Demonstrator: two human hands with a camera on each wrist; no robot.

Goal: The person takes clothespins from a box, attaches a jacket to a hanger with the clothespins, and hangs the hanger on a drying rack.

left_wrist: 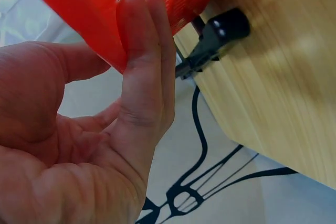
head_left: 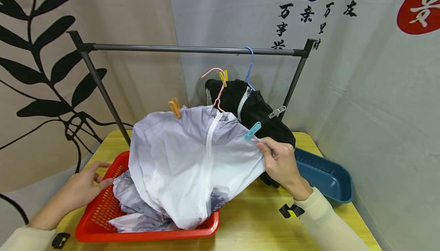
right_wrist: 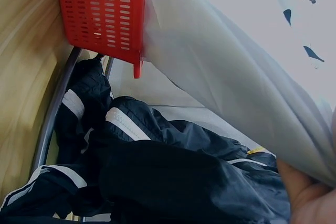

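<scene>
A white-and-lavender zip jacket (head_left: 178,159) is on a pink hanger (head_left: 219,86), whose hook shows below the rack's bar. Its lower part lies in a red plastic basket (head_left: 91,220). My right hand (head_left: 283,163) pinches the jacket's edge at its right side, just below a teal clothespin (head_left: 253,130). An orange clothespin (head_left: 175,107) grips the other shoulder. My left hand (head_left: 82,186) holds the basket's left rim; in the left wrist view, the rim (left_wrist: 100,45) lies between thumb and fingers.
Behind hangs a black jacket (head_left: 271,123) on a blue hanger (head_left: 250,65) from a grey metal rack (head_left: 154,48). Yellow (head_left: 223,77) and grey (head_left: 277,112) clothespins are near it. A blue basin (head_left: 323,174) stands at the right of the wooden table (head_left: 261,220).
</scene>
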